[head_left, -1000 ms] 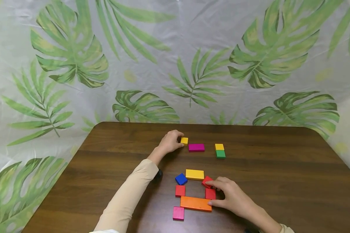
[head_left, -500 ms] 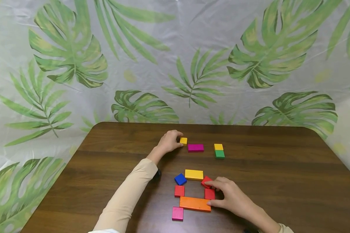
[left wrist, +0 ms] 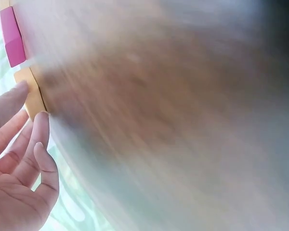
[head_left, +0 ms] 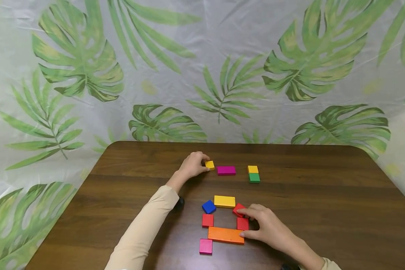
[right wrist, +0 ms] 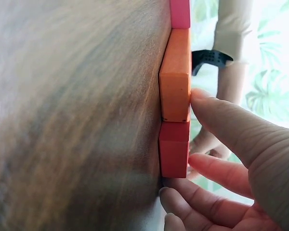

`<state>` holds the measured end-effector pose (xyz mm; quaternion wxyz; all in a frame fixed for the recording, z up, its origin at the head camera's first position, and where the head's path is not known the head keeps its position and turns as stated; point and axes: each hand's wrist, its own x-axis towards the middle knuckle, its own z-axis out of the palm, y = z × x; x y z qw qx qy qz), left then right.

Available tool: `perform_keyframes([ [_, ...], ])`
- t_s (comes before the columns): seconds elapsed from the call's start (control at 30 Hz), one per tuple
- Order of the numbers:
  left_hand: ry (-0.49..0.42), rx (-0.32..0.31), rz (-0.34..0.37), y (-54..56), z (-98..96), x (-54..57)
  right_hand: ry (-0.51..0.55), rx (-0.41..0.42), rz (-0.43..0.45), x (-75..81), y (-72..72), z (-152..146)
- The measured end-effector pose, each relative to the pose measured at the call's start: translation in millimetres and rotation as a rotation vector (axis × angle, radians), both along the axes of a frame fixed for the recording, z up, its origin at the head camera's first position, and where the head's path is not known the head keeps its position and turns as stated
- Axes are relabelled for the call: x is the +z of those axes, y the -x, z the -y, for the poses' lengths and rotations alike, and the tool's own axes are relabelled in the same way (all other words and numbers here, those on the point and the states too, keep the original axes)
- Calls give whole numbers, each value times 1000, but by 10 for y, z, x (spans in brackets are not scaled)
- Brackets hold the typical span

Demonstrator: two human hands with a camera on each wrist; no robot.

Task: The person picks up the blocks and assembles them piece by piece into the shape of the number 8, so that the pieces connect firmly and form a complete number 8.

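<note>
Fingers [left wrist: 41, 132] of the left hand [head_left: 192, 165] pinch a small yellow block [head_left: 210, 165] at their tips. Toward the body from that hand lie a pink block [head_left: 206, 246], a blue block [head_left: 209, 206] and a yellow bar [head_left: 224, 201]. Just right of the left hand, a purple bar [head_left: 226, 171]; beyond the right hand [head_left: 271, 229], a green block [head_left: 254, 177]. Right hand: thumb and forefinger spread wide, thumb touching the right end of an orange bar [head_left: 224, 235], forefinger at a turned red block [head_left: 237, 209], another red block [head_left: 242, 224] between.

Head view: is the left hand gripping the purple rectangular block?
No, the left hand pinches a small yellow square block beside the purple block.
</note>
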<state>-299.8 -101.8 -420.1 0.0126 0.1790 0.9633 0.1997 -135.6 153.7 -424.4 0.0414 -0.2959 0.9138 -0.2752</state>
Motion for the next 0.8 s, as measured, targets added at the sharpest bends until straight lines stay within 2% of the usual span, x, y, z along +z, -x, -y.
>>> perform_keyframes([
  [0.17, 0, -5, -2, -93, 101, 18, 7, -1, -23, -6, -3, 6],
  [0.43, -5, 6, 39, -293, 228, 26, 18, -3, -28, -26, -15, 6],
  [0.8, -35, 2, 54, -585, 362, 50, 24, 3, -47, -36, -15, 16],
])
